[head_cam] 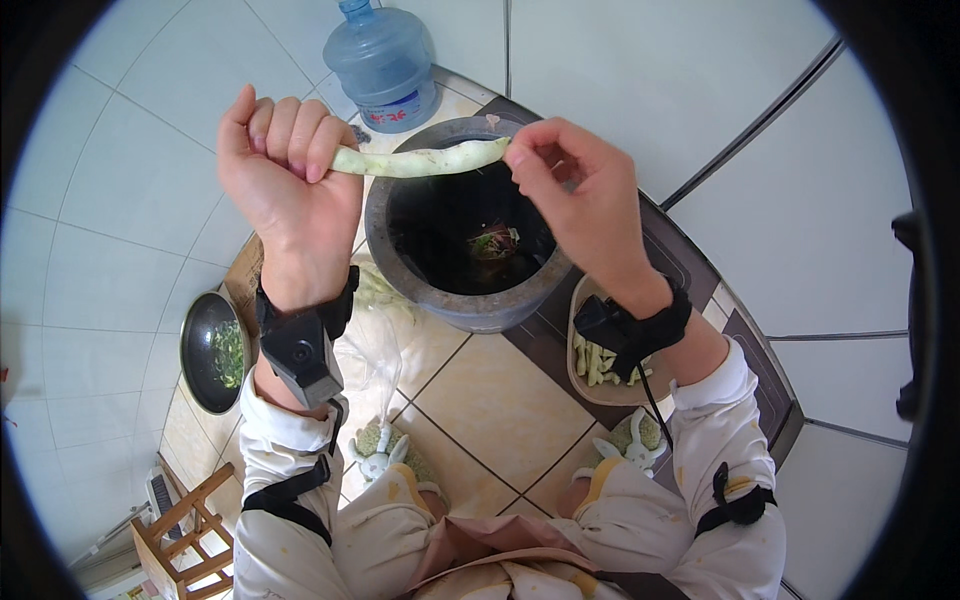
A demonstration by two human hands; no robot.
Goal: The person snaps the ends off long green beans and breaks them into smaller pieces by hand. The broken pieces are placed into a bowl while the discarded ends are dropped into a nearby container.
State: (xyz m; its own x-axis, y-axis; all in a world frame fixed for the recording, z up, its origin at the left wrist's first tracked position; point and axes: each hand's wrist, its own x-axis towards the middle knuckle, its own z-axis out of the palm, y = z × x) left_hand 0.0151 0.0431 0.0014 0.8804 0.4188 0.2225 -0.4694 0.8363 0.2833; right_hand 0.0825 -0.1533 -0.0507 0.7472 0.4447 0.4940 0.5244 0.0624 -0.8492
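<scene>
A long pale green bean pod point(420, 161) with brown flecks is stretched level between my two hands. My left hand point(292, 157) has its fingers curled around one end. At the other end, my right hand point(574, 184) pinches the tip between thumb and forefinger. Below the pod stands a dark round bin point(469, 304) with a thick rim; scraps of plant matter point(495, 241) lie inside it. Under my right wrist is a light-coloured basin point(600, 394) holding several short bean pieces point(596, 364). A clear plastic bag point(375, 345) with more pods lies below my left hand.
A blue water bottle point(381, 60) stands behind the bin. At left, a dark pan point(196, 375) with chopped greens leans near a cardboard box point(246, 274). A wooden stool point(184, 540) is at lower left. White cabinet doors point(600, 60) and tiled wall point(112, 195) border the floor.
</scene>
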